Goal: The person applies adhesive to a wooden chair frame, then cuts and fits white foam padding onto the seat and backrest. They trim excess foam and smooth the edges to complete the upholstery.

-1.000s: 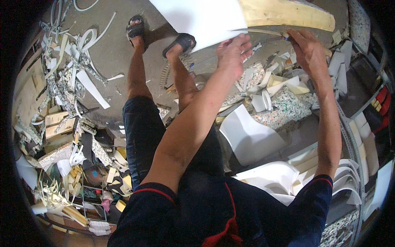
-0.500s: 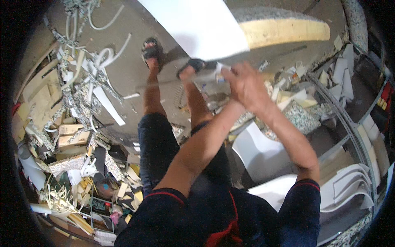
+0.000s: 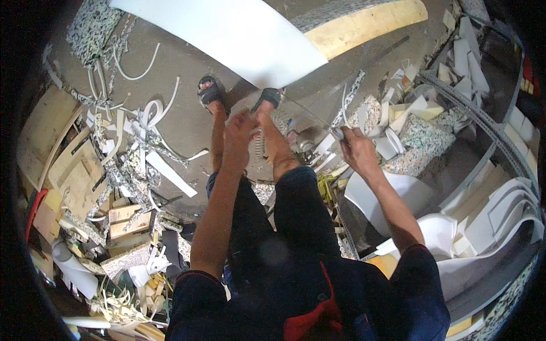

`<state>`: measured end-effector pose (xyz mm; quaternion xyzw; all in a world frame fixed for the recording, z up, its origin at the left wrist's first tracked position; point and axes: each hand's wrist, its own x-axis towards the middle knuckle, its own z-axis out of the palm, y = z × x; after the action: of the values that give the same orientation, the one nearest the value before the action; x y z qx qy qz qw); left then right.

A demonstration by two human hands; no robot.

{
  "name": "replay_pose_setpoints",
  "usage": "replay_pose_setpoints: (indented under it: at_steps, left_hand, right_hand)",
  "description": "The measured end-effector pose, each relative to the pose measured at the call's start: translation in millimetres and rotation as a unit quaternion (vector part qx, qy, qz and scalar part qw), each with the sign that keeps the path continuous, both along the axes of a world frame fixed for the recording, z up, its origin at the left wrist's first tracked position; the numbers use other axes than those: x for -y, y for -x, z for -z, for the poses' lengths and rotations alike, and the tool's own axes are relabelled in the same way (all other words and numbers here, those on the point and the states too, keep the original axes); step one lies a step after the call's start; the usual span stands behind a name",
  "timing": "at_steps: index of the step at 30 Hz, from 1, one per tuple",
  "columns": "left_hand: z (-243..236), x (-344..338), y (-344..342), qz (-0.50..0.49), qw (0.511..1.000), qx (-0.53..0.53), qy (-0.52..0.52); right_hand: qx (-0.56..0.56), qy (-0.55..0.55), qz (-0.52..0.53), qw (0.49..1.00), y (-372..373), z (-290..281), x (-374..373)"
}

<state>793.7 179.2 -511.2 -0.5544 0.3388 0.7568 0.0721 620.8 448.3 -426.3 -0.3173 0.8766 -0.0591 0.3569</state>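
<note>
My right hand is closed around the handle end of a long thin knife, whose narrow blade slants up and left toward my foot. Slightly blurred, my left hand hangs in front of my shins, fingers loosely apart and nothing visible in them. Beyond my feet, a large white sheet stretches across the top of the view, its near corner by my sandal. Against its right edge lies a curved pale-yellow foam slab with a speckled grey layer along its far side.
Strips and offcuts of white and speckled foam litter the floor at left, near wooden boards. To the right, a metal frame borders more foam scraps, a speckled foam block and curled white sheets.
My hands were together at the knife handle; now they are apart, the left lower and to the left, the right slightly lower with the knife. The white sheet appears farther left in view.
</note>
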Motion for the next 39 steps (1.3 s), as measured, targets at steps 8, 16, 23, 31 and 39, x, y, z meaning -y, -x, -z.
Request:
replay_pose_setpoints:
  at_steps: [8, 16, 23, 31, 39]
  left_hand:
    - [27.4, 20.3, 54.4, -0.091, 0.989, -0.077, -0.093]
    - [31.0, 9.4, 61.7, -0.077, 0.990, -0.100, -0.067]
    - [39.2, 8.7, 61.1, -0.051, 0.994, -0.073, -0.061]
    - [34.4, 10.4, 64.5, -0.034, 0.996, -0.065, -0.060]
    - [33.7, 14.1, 64.4, -0.034, 0.995, -0.056, -0.071]
  right_hand:
    - [-0.061, 0.050, 0.116, 0.990, -24.7, 24.1, 36.3]
    - [-0.085, 0.073, 0.107, 0.988, -19.6, 29.1, 52.7]
    - [-0.054, 0.040, 0.143, 0.988, -21.2, 12.9, 51.1]
    - [-0.074, 0.086, 0.103, 0.988, -12.0, 31.2, 88.0]
    - [-0.061, 0.047, 0.121, 0.990, -13.2, 8.0, 86.9]
